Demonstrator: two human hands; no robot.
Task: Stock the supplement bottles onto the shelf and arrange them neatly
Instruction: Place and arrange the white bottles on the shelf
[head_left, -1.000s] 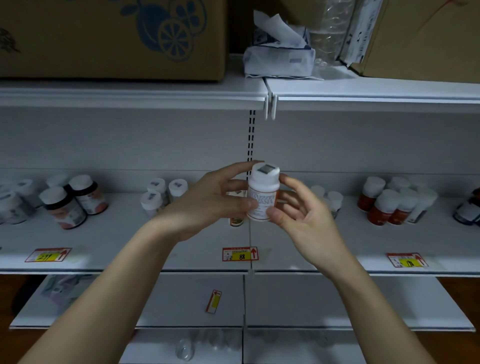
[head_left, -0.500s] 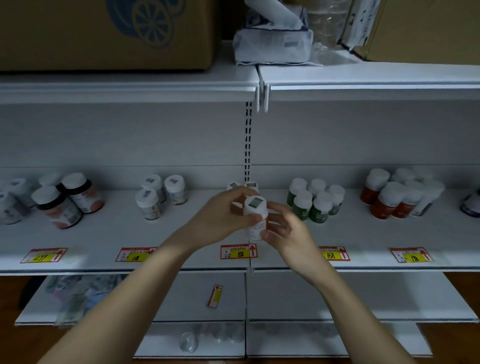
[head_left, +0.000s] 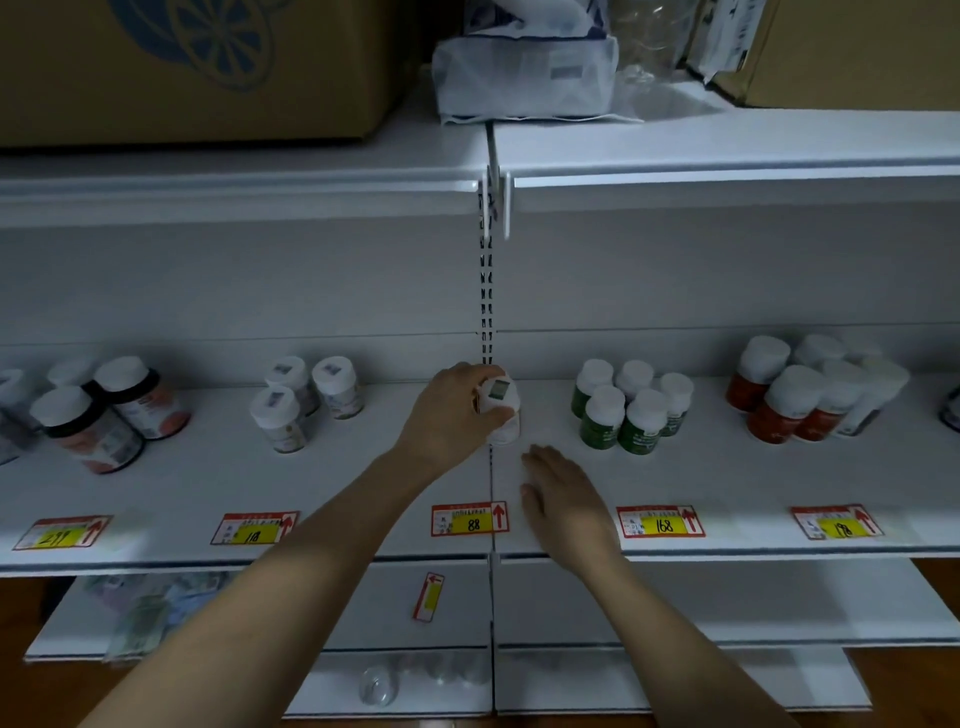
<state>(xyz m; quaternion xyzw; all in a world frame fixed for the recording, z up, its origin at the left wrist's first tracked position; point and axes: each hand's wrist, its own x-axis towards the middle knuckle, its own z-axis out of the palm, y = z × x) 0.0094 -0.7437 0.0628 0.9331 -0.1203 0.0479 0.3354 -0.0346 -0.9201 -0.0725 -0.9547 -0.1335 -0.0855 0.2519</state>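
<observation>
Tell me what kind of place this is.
Probably a shop or pharmacy aisle: white retail shelving, red and yellow price tags along its front edge, and grouped supplement bottles.

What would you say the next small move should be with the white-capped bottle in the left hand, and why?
Probably settle the white-capped bottle fully onto the middle shelf above the 88 price tag, then let go. The left hand grips it by the cap, low at the shelf surface, and the right hand is off it, flat and empty beside it.
</observation>
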